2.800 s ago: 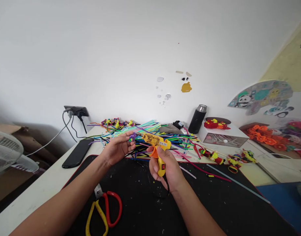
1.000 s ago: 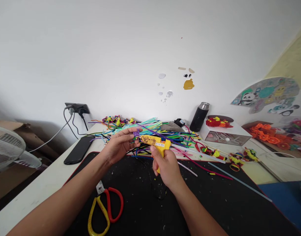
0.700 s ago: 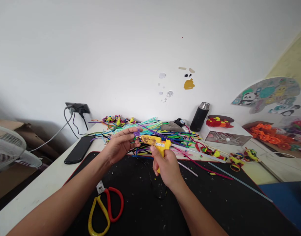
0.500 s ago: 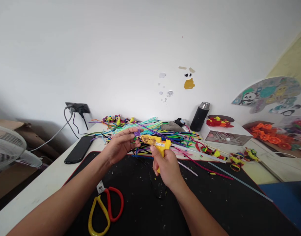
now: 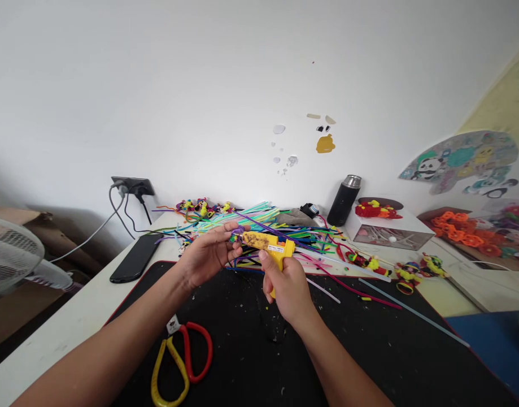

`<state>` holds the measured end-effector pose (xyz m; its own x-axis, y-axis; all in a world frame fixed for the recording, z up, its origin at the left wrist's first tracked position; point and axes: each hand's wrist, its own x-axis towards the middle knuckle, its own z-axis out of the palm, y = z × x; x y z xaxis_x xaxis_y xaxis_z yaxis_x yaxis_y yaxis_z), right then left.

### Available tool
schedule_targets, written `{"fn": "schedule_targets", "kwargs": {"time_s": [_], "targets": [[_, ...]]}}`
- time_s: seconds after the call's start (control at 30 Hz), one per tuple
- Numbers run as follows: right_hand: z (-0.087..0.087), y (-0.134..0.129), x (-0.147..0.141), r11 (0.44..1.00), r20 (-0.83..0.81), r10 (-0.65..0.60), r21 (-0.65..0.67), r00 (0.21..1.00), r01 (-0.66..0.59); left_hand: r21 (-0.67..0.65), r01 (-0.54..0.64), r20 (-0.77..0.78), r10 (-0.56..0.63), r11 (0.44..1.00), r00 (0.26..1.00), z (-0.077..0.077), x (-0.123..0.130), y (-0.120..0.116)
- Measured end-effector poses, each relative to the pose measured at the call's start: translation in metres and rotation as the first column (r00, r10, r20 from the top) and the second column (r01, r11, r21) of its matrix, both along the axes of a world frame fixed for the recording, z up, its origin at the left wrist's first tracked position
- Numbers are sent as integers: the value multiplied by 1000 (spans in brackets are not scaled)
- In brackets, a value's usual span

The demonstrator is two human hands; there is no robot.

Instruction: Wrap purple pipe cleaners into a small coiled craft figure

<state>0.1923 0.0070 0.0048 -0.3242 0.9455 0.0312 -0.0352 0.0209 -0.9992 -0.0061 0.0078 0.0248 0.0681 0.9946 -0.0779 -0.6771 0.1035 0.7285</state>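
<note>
My right hand (image 5: pixel 287 284) is wrapped round the handle of a yellow glue gun (image 5: pixel 259 242), whose body carries brown stains and whose nozzle points left. A translucent glue stick (image 5: pixel 344 263) sticks out of its back. My left hand (image 5: pixel 207 252) holds a small purple piece (image 5: pixel 237 232) between its fingertips, right at the nozzle. The piece's exact shape is too small to tell. Behind both hands lies a pile of coloured pipe cleaners (image 5: pixel 259 216).
Red-and-yellow handled scissors (image 5: pixel 200 362) lie on the black mat (image 5: pixel 251 362). A phone (image 5: pixel 135 258) is at the left, with a fan (image 5: pixel 17 254) beyond. At the back right stand a black flask (image 5: pixel 344 202) and a white box (image 5: pixel 386 233); small figures (image 5: pixel 407 276) lie nearby.
My left hand has shifted slightly, its fingers turned a little around the purple piece. The glue gun and my right hand have hardly moved.
</note>
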Motion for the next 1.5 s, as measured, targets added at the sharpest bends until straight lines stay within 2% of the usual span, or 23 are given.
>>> {"fn": "schedule_targets", "kwargs": {"time_s": [0.4, 0.97, 1.27, 1.5], "targets": [[1, -1, 0, 1000, -18, -4, 18, 1000, 4, -161, -9, 153, 34, 987, 988, 5, 8, -4], [6, -4, 1, 999, -41, -13, 33, 999, 14, -184, 5, 220, 36, 983, 975, 13, 14, -8], [8, -5, 2, 999, -30, -18, 36, 999, 19, -145, 65, 210, -33, 987, 977, 8, 11, -7], [7, -6, 2, 999, -44, -8, 47, 999, 10, -164, 67, 230, -28, 984, 973, 9, 12, -8]]}}
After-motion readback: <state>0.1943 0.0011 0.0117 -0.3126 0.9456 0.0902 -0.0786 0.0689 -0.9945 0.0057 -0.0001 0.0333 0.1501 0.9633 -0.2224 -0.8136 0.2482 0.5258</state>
